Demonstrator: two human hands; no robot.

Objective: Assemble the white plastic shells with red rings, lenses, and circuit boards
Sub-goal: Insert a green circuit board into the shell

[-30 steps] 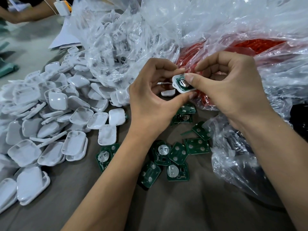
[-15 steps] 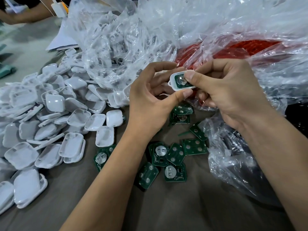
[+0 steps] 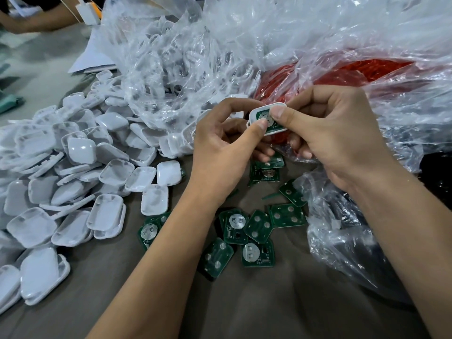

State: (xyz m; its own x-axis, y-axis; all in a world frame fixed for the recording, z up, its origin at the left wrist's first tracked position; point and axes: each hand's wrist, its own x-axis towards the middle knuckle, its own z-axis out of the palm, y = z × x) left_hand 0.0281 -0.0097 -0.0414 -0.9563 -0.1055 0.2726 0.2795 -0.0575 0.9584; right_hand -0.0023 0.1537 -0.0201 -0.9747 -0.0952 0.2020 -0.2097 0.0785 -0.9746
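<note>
left hand (image 3: 221, 152): you're pinching the rounded white shell (image 3: 267, 118), thumb pressing its green circuit board (image 3: 267, 122)
right hand (image 3: 335, 133): gripping the shell's right edge
shell: just above the loose flat boards (image 3: 259, 231) on the surface (image 3: 244, 302)

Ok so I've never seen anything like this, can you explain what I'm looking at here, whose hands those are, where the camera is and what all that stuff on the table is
No machine here: a person is working bare-handed, and the camera sits on their head, looking forward and down.

The left hand and right hand together pinch one white plastic shell with a green circuit board lying in it, both thumbs pressing on the board.

On the grey table lie loose circuit boards below the hands, and a big heap of empty white shells to the left. Behind are clear plastic bags: one holds more shells, another holds red parts, probably the rings. Someone else's arm shows at the top left.
</note>
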